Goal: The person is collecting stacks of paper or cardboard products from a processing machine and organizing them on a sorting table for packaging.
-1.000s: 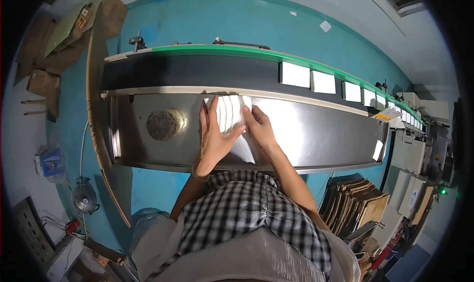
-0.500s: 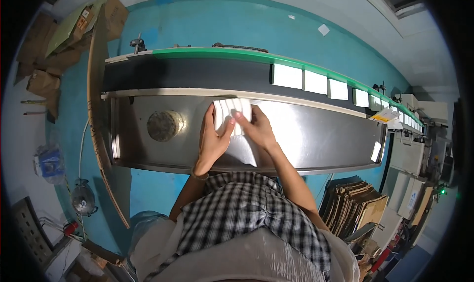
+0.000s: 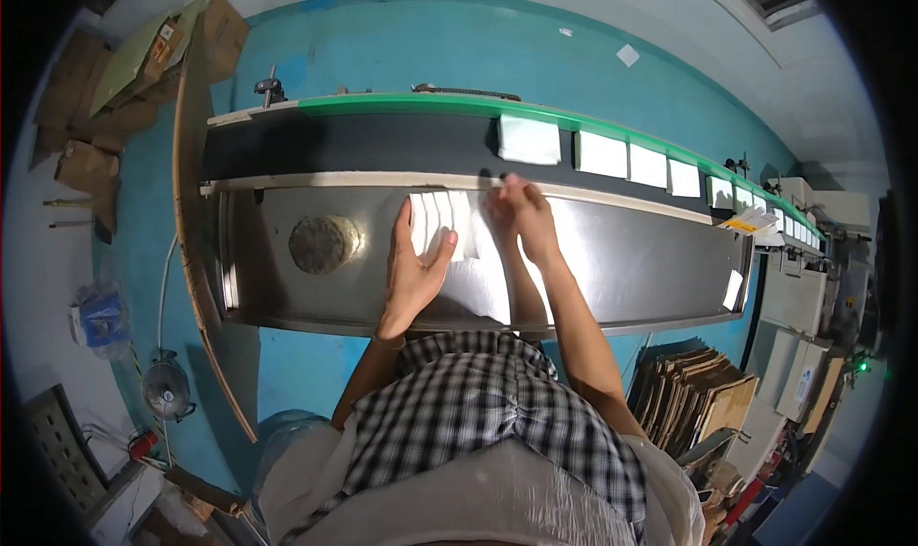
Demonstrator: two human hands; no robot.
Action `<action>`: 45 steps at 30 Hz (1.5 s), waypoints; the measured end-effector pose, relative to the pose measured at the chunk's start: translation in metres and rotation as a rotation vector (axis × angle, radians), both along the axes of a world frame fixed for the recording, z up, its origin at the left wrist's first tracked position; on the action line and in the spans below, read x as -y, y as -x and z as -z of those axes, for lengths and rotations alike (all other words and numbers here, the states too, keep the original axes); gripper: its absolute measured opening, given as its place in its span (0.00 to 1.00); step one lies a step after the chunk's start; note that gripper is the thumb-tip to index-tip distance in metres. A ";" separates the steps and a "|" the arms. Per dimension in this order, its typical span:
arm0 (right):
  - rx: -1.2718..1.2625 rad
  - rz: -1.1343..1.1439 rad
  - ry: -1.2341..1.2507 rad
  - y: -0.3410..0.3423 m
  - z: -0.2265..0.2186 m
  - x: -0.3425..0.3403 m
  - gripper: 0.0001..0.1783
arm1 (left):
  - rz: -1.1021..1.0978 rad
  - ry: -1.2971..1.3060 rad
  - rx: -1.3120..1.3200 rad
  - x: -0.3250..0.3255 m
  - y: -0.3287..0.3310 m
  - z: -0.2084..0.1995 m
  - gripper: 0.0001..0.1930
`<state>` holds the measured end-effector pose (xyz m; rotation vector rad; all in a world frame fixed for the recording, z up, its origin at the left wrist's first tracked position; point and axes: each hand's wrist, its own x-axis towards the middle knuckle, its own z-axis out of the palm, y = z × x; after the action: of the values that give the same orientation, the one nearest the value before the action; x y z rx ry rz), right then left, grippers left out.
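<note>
Stack of white packets (image 3: 442,223): fanned on the steel table (image 3: 631,259), just short of the black conveyor belt (image 3: 363,144). Left hand (image 3: 413,264): open, fingers spread, flat against the stack's near edge. Right hand (image 3: 521,219): just right of the stack, at the belt's edge; grip cannot be told.

Two hands are seen over the steel table (image 3: 622,259): one left hand (image 3: 413,264) and one right hand (image 3: 521,216). One fanned stack of white sheets (image 3: 442,223) is counted between them; the number of sheets in it cannot be told. On the one black conveyor belt (image 3: 363,144) at the far side, four white packets are clearly counted: the first (image 3: 529,140), second (image 3: 601,153), third (image 3: 647,164) and fourth (image 3: 683,177); more follow to the right, too small to count. One round disc (image 3: 323,244) is seen on the left of the table. One pile of brown cardboard (image 3: 693,393) is counted near right.
</note>
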<state>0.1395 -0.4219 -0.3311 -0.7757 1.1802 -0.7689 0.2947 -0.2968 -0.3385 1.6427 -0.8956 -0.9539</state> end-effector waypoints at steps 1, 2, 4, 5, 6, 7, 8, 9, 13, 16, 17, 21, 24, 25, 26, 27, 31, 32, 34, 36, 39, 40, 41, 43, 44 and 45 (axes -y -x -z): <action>-0.130 -0.126 0.001 0.002 0.002 -0.008 0.23 | 0.033 -0.040 -0.002 0.001 0.001 -0.008 0.39; -0.230 -0.210 0.193 -0.007 0.008 -0.022 0.27 | 0.033 -0.039 -0.005 0.003 0.004 -0.013 0.39; -0.447 -0.419 0.286 -0.012 -0.002 -0.039 0.29 | 0.098 -0.074 0.023 0.005 0.008 -0.018 0.39; -0.355 -0.385 0.200 -0.018 -0.010 -0.041 0.29 | 0.083 -0.061 -0.005 0.003 0.010 -0.011 0.43; -0.263 -0.350 0.114 -0.020 -0.013 -0.043 0.28 | 0.081 -0.065 -0.007 -0.001 0.010 -0.007 0.43; -0.262 -0.344 0.112 -0.021 -0.006 -0.045 0.28 | 0.074 0.006 0.081 -0.002 0.009 -0.003 0.45; -0.110 -0.304 0.010 -0.019 0.004 -0.046 0.29 | 0.063 0.081 0.168 -0.001 0.007 0.001 0.47; 0.043 -0.262 -0.091 -0.016 0.013 -0.047 0.29 | 0.044 0.083 0.153 -0.001 0.005 0.006 0.50; -0.262 -0.489 -0.050 0.011 0.014 -0.023 0.20 | -0.027 0.005 -0.018 0.000 0.003 0.006 0.46; 0.150 0.090 -0.034 -0.001 0.013 0.006 0.14 | 0.014 -0.010 -0.034 0.003 -0.002 0.001 0.45; 0.061 0.110 -0.039 -0.004 0.008 0.007 0.16 | 0.026 -0.013 0.008 0.003 -0.002 0.006 0.45; -0.333 0.033 0.212 0.015 -0.010 -0.016 0.25 | 0.057 -0.017 0.069 -0.003 0.006 0.007 0.44; -0.536 0.406 0.317 0.085 0.037 0.017 0.35 | 0.079 -0.017 0.093 -0.001 0.010 0.000 0.43; -0.449 0.464 0.209 0.100 0.037 0.031 0.37 | 0.079 -0.028 0.091 -0.001 0.010 -0.002 0.43; -0.454 0.396 0.083 0.124 0.044 0.048 0.36 | 0.094 -0.032 0.072 0.000 0.011 0.000 0.42; -0.480 0.392 0.130 0.122 0.038 0.056 0.32 | 0.100 -0.034 0.073 0.001 0.011 0.001 0.42; -0.728 0.370 0.312 0.154 0.041 0.077 0.27 | 0.127 -0.052 0.023 0.002 0.015 -0.007 0.41; -0.873 0.447 0.458 0.158 0.036 0.077 0.29 | 0.126 -0.057 0.006 0.002 0.016 -0.008 0.41; -1.217 0.428 0.753 0.204 0.055 0.110 0.29 | 0.145 -0.045 0.017 0.003 0.017 -0.009 0.40; -1.365 0.454 0.813 0.238 0.050 0.141 0.30 | 0.163 -0.033 0.023 0.005 0.020 -0.012 0.40; -0.892 0.106 0.372 0.271 0.029 0.169 0.24 | 0.166 -0.072 0.090 0.004 0.019 -0.016 0.39; -0.772 0.101 0.292 0.276 0.024 0.173 0.24 | 0.174 -0.057 0.099 0.005 0.019 -0.017 0.39; -0.653 0.097 0.212 0.280 0.021 0.176 0.23 | 0.183 -0.042 0.106 0.006 0.020 -0.018 0.39; -0.740 0.099 0.237 0.287 0.016 0.174 0.25 | 0.192 -0.037 0.109 0.006 0.022 -0.021 0.39; -0.960 0.182 0.294 0.290 0.012 0.174 0.25 | 0.198 -0.040 0.110 0.007 0.023 -0.022 0.39; -1.181 0.267 0.348 0.293 0.008 0.172 0.25 | 0.202 -0.039 0.107 0.009 0.024 -0.020 0.39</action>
<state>-0.1540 -0.5934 -0.3393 -1.4717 2.2671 -0.7362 0.2712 -0.3056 -0.3185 1.6714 -1.1393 -1.0334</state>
